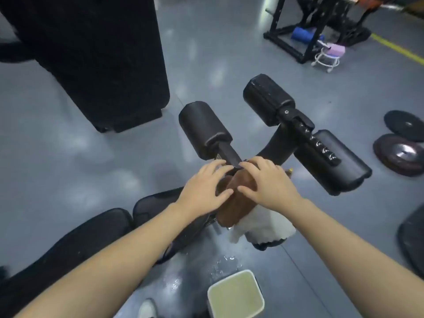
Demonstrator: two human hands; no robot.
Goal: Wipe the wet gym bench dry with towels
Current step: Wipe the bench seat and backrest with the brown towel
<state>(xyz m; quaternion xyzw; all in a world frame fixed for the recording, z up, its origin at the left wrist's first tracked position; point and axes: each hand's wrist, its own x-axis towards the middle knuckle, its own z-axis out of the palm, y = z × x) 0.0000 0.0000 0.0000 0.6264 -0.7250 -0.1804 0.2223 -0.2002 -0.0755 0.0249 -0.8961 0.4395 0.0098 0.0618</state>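
A brown towel [236, 203] lies bunched over the front end of the black gym bench [160, 210], and a white towel [261, 223] hangs beside it on the right. My left hand [202, 187] rests on the brown towel's left side with fingers spread and slightly bent. From the right, my right hand [266, 182] presses the same towel, fingers spread. Both hands sit just below the bench's metal post [229, 154]. Two black foam leg rollers [204, 129] [330, 161] stick out beyond the hands.
A white bin with yellowish liquid [236, 294] stands on the grey floor below the bench, with water drops [224, 265] beside it. A large black upright pad [91, 58] is far left. Weight plates [399, 154] lie at right. A rack [309, 26] and small white stool [325, 57] stand far right.
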